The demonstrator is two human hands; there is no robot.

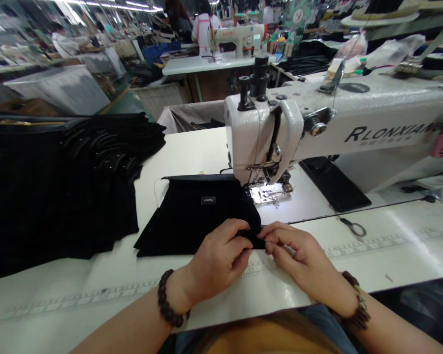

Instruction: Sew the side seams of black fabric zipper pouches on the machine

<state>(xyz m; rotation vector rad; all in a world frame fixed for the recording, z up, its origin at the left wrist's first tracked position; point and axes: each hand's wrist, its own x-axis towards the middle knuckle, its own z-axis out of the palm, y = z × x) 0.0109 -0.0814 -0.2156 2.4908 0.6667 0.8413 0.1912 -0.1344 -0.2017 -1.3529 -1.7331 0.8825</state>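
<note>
A black fabric panel [184, 221] with a small label [208, 200] lies flat on the white table, its upper right edge close to the sewing machine's presser foot [268, 191]. My left hand [221, 260] pinches the panel's lower right corner between thumb and fingers. Just to the right, my right hand [299, 250] pinches the same corner from the other side, the fingertips of both hands nearly meeting. A fold of cloth shows between them. Part of the corner is hidden by my fingers.
The white sewing machine [317, 118] fills the right side. A tall stack of black fabric pieces [51, 187] covers the table's left. Small thread snips [354, 227] and a black phone-like slab [332, 184] lie at right. A printed ruler [133, 290] runs along the front.
</note>
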